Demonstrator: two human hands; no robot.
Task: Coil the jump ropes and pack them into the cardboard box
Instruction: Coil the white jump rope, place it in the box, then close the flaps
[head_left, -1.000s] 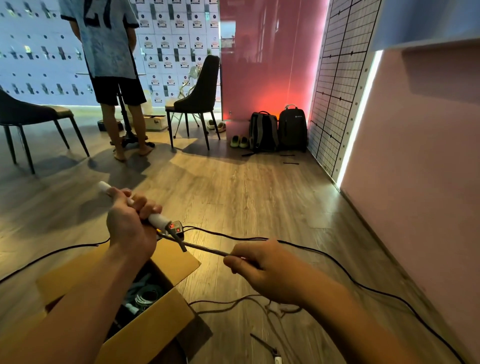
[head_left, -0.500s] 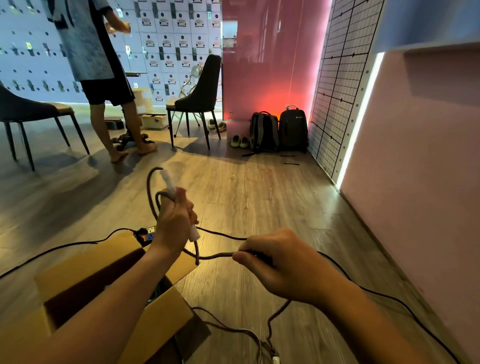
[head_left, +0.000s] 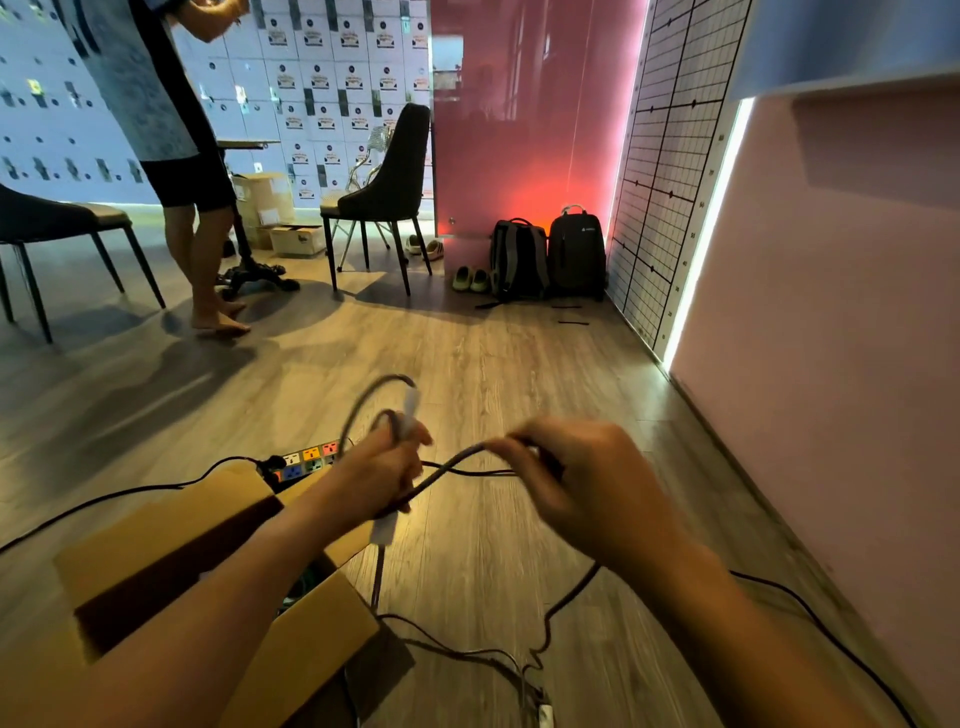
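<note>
Above the box (head_left: 171, 525) edge, hands are closer together than 0.5 s ago; right hand (head_left: 563, 480) raised toward left hand (head_left: 382, 467). Left grip curled round handle (head_left: 387, 527) and rope (head_left: 452, 461) loops. Right grip pinching rope, mid-air.

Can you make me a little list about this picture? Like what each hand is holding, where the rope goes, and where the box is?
left grip: holds the white handle and loops of rope
right grip: pinches the rope a bit further along
rope path: loops at the left grip, crosses to the right grip, the rest trails on the floor
box: open, on the floor under the left arm
power strip: by the box's far flap
packed yet: no, this rope is outside the box
</note>
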